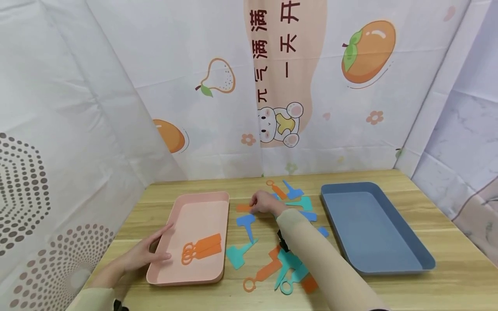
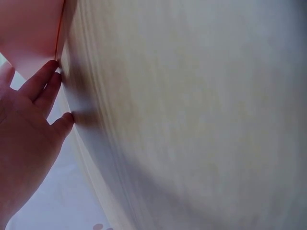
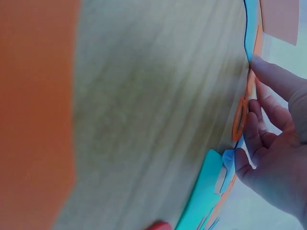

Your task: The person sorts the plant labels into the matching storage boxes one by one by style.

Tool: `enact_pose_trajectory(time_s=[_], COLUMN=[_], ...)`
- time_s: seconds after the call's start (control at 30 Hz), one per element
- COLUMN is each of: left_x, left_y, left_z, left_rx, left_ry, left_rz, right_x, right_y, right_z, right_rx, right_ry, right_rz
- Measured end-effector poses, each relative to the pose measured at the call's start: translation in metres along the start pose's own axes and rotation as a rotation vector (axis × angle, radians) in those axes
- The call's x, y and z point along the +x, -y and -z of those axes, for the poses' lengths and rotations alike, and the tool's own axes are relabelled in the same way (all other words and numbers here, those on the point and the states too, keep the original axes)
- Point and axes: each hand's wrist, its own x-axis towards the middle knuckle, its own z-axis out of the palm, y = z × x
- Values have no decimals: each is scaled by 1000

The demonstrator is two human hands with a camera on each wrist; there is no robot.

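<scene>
In the head view, my right hand (image 1: 265,202) reaches down to an orange plastic plant label (image 1: 243,208) on the table, covering one end. The right wrist view shows thumb and fingertips closed about the orange label (image 3: 250,81). My left hand (image 1: 142,252) rests with extended fingers over the left side of the pink tray (image 1: 186,280). In the left wrist view, its fingers (image 2: 41,79) are straight beside the tray. Several orange ring-ended labels (image 1: 202,248) lie overlapped inside the tray. A blue T-shaped label (image 1: 246,221) lies just in front of the right hand.
More blue, teal and orange labels lie scattered and overlapping mid-table, such as a teal one (image 1: 236,257) and an orange ring-ended one (image 1: 266,272). The right forearm covers part of them. A blue-grey tray (image 1: 383,273) stands right. Printed cloth (image 1: 218,155) hangs behind the table.
</scene>
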Motion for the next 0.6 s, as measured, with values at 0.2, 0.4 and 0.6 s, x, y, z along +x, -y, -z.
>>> enact_pose_trajectory(time_s=[0.2, 0.4, 0.6], left_x=[-1, -2, -1], left_y=[-1, -2, -1], left_z=[-1, -1, -1], left_rx=[-2, 3, -18], left_ry=[1, -5, 1], left_rz=[23, 10, 2], right_x=[-3, -3, -4], right_y=[1, -2, -2], right_z=[0, -2, 1], right_rx=[42, 95, 143], right_ry=[5, 4, -40], right_rz=[74, 121, 184])
